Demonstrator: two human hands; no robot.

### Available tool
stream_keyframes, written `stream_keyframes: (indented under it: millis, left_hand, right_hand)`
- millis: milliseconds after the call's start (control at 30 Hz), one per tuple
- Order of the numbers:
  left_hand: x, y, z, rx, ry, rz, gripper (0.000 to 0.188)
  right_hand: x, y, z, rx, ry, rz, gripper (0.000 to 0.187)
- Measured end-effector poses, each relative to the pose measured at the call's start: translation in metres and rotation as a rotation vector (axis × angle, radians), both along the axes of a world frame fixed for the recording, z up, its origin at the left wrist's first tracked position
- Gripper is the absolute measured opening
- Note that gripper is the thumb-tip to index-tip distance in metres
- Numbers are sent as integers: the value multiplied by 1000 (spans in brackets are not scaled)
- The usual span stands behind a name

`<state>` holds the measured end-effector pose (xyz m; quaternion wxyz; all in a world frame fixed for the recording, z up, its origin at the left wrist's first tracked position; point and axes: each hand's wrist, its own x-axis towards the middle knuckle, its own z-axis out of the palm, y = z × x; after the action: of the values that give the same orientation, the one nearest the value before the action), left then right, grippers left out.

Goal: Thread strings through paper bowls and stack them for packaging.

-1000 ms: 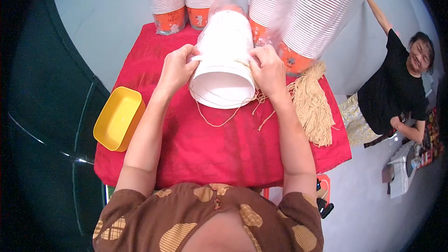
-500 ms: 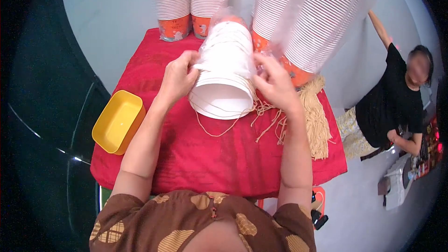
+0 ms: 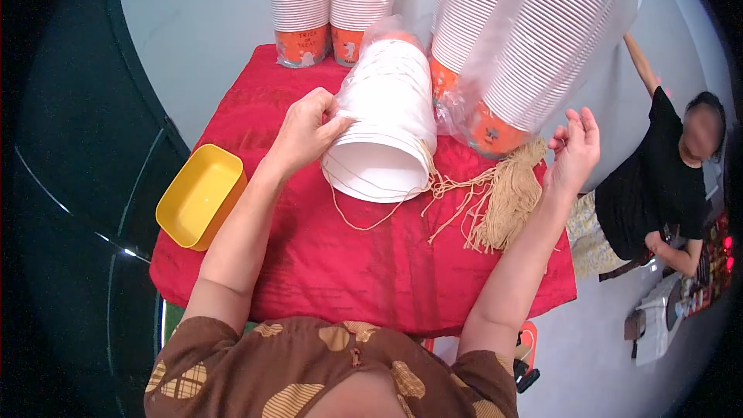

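A stack of white paper buckets [image 3: 379,159] in a clear plastic bag [image 3: 387,81] lies on its side, mouth toward me. At the left of its rim, my left hand [image 3: 309,128] is closed, thumb and fingers pinching the bag's edge. Thin beige string [image 3: 364,228] loops across the mouth and gathers at the rim's right side. Beside the stack, to the right, lies a bundle of beige strings [image 3: 511,201]. My right hand [image 3: 573,151] is raised over the table's right side, away from the stack, fingers loosely bent with nothing visible in them.
A yellow tub [image 3: 201,197] sits at the left of the red-covered table [image 3: 340,271]. Tall stacks of orange paper buckets [image 3: 302,42] stand along the back, and a bagged orange stack [image 3: 495,131] leans at the right. Beyond the table a person in black [image 3: 658,178] stands with one arm raised.
My right hand has left the right side of the bucket stack and moved right and outward. My left hand stays at the rim. The whole view has shifted slightly.
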<state>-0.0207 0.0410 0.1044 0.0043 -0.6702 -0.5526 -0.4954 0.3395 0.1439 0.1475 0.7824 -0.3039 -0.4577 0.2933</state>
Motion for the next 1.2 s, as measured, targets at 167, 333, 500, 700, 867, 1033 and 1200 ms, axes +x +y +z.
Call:
stream_keyframes:
  millis: [167,333,500,700,867,1033,1200]
  left_hand:
    - [0,0,2,-103,11,8,28]
    - [-4,1,-2,-90,20,-21,19]
    - [-1,0,2,-139,-19,-14,16]
    - [-1,-3,0,-89,-51,-17,17]
    - [-2,-4,0,-75,93,3,18]
    - [0,-3,2,-65,103,25,20]
    - [2,2,-1,-51,85,-13,24]
  right_hand:
    - [-20,-2,-1,-7,-174,81,35]
    - [-35,-9,1,-60,-223,148,33]
    - [-12,-3,9,-78,-288,93,33]
    - [31,9,47,-72,-549,-232,52]
    - [116,55,103,94,-655,-588,60]
    - [175,84,134,247,-866,-1202,57]
    - [279,155,36,-475,-1414,-745,30]
